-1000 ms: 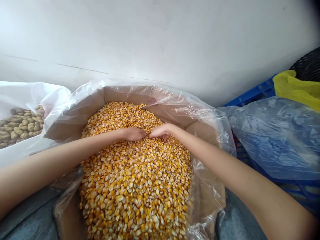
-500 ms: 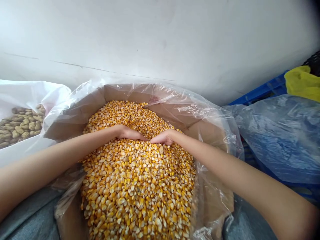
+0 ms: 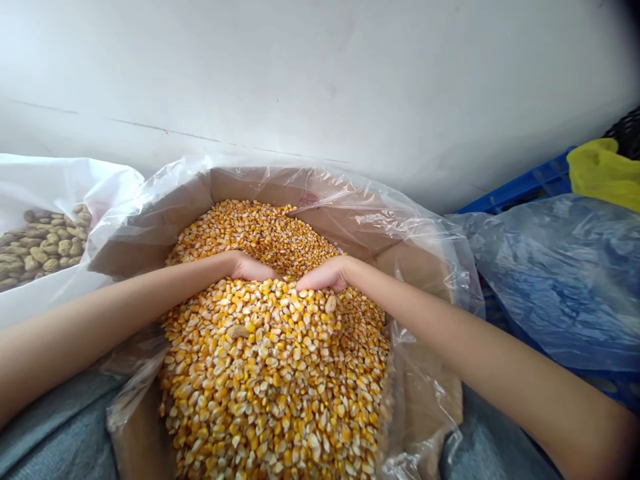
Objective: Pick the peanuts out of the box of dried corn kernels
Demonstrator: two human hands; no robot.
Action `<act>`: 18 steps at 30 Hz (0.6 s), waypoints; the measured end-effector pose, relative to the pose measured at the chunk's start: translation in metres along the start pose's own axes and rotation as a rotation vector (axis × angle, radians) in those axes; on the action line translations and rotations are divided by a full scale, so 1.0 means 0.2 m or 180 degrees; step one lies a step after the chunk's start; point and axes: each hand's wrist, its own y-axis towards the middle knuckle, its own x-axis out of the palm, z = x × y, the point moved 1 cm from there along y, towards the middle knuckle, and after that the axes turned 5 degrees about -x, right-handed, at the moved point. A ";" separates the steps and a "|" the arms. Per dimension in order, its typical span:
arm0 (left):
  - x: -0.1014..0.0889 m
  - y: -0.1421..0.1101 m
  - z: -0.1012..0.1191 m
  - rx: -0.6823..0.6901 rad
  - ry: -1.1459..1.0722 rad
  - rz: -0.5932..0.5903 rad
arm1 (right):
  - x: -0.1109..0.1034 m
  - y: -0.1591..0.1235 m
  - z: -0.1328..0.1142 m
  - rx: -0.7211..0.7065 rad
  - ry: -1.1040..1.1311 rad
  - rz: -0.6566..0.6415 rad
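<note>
Both my hands are pushed into a deep mass of yellow dried corn kernels [image 3: 270, 373], with the fingers buried and hidden. My left hand [image 3: 250, 268] enters from the left and my right hand [image 3: 323, 275] from the right, with a small gap between them. Two pale peanuts in the shell lie on the kernels, one [image 3: 331, 304] just below my right hand and one [image 3: 238, 331] nearer the middle. The kernels fill a cardboard box [image 3: 250, 185] lined with a clear plastic bag [image 3: 400, 230].
Peanuts in the shell [image 3: 45, 243] lie in a white bag [image 3: 60, 180] at left. To the right are a blue-tinted plastic bag [image 3: 560, 280], a blue crate [image 3: 520, 187], a yellow bag [image 3: 605, 175] and a dark basket [image 3: 625, 130]. A white wall [image 3: 320, 80] stands behind.
Both hands have sunk deeper into the kernels and their fingers are now covered. Kernels have heaped up in front of them, and pale peanuts now show on the surface.
</note>
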 end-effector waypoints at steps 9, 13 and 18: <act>0.02 -0.01 -0.02 -0.0680 -0.0558 -0.0771 | 0.12 -0.08 0.04 -0.0492 -0.0335 0.0045; 0.00 0.01 -0.04 -0.0209 -0.0117 -0.0586 | 0.10 -0.09 0.07 -0.0856 -0.0715 0.0497; -0.03 0.02 -0.03 0.0398 0.0215 -0.0402 | 0.07 -0.13 0.07 -0.0843 -0.0583 0.0585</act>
